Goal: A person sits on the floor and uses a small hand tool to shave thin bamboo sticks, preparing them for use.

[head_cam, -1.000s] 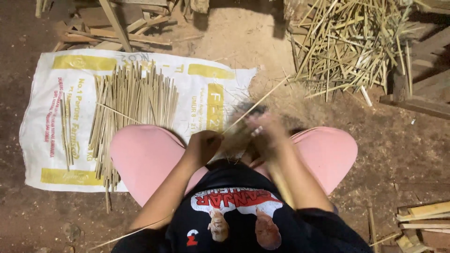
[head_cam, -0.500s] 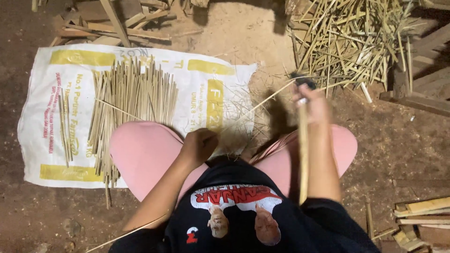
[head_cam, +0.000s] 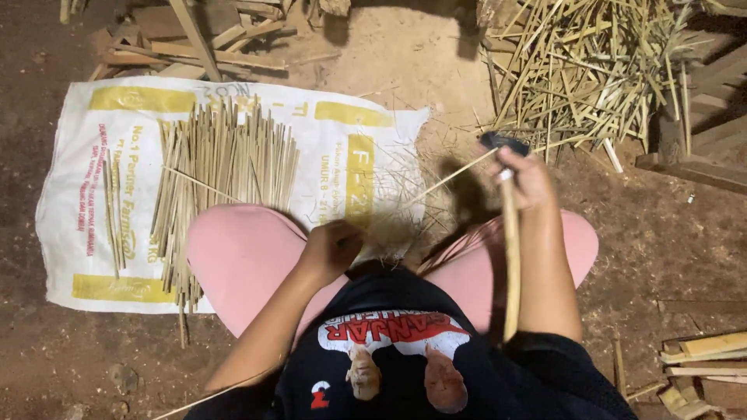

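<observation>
While my right hand [head_cam: 527, 180] is raised over my right knee, it grips a knife [head_cam: 504, 143] by a long pale handle [head_cam: 510, 264] that runs back along my forearm; the dark blade shows just above my knuckles. A thin bamboo sliver [head_cam: 455, 173] slants from near the blade down to the left, toward the sack; whether it touches the blade, I cannot tell. My left hand [head_cam: 333, 247] rests low between my knees, fingers curled into a loose fist on a tuft of fine bamboo shavings [head_cam: 405, 210]; what exactly it pinches is hidden by the fingers. Both knees are covered by pink trousers [head_cam: 241, 257], and the left knee overlaps the near edge of a white sack [head_cam: 93, 194] with yellow bands, spread flat on the dirt floor [head_cam: 654, 257]. On that sack lies a bundle of split sticks [head_cam: 218, 171], laid roughly parallel and pointing away from me, with a few strays just beside them to the left. Well apart, at upper right, sits a loose heap of bamboo offcuts [head_cam: 591, 70], crossing at all angles. Wood scraps [head_cam: 194, 47] lie beyond the sack's far edge, and a few more planks [head_cam: 700, 358] lie at lower right.
</observation>
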